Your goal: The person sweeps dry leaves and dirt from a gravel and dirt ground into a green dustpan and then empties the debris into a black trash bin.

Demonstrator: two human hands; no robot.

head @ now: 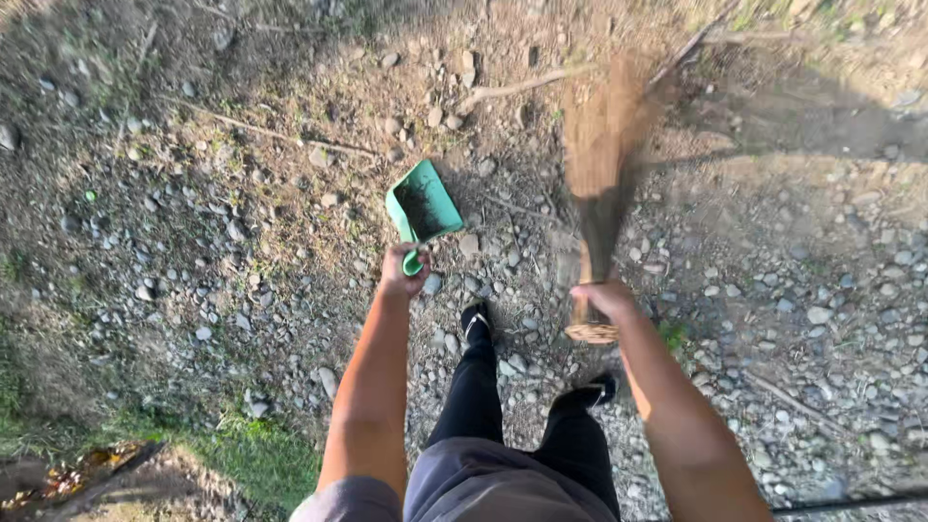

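Nearest the head camera are the person's dark-trousered legs, with black shoes [475, 319] planted on stony ground [193, 242] between the two outstretched arms.

The left hand [401, 269] is clenched around the handle of a green dustpan [423, 205]. The pan sits just beyond that grip, its long axis running away from the person and leaning slightly right, its open mouth facing forward. Dark soil or debris already lies inside it, so some sweeping looks done, though pebbles and twigs are scattered all around.

The right hand [601, 298] is wrapped tight on the bound handle of a straw broom [599, 184]. From that grip the broom reaches forward, bristles fanned at the far end and blurred, likely mid-stroke, well right of the dustpan. A long stick [522, 87] lies past both tools.
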